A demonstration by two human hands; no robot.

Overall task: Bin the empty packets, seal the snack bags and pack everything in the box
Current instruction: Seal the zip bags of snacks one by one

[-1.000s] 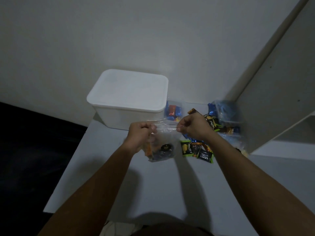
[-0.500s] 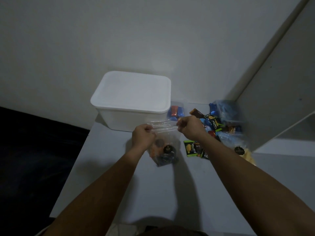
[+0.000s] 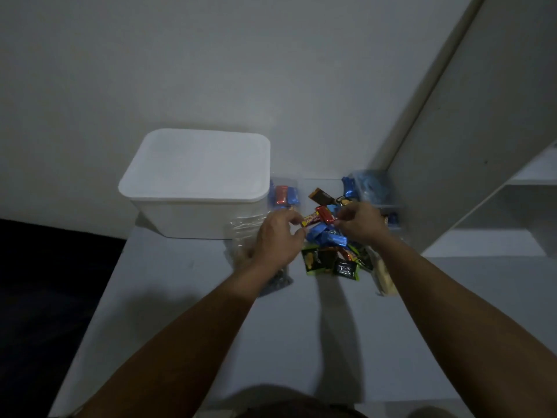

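A white box (image 3: 180,220) with its lid on stands at the back left of the table. My left hand (image 3: 275,241) and my right hand (image 3: 360,224) meet over a pile of loose snack packets (image 3: 327,239). Between their fingertips they pinch a small red and yellow snack packet (image 3: 319,218), the left at its yellow end, the right at its red end. A clear zip bag (image 3: 245,232) with dark snacks inside lies on the table under my left wrist, against the box.
Another clear bag with red and blue packets (image 3: 283,196) leans by the box's right side. A blue bag (image 3: 366,185) sits at the back right, a pale bag (image 3: 385,277) at the right. Green-black packets (image 3: 316,260) lie in front. A white shelf unit (image 3: 482,146) borders the right.
Both hands let go of the clear zip bag, which now lies on the table. They moved right and back to the pile and took hold of a red and yellow packet.
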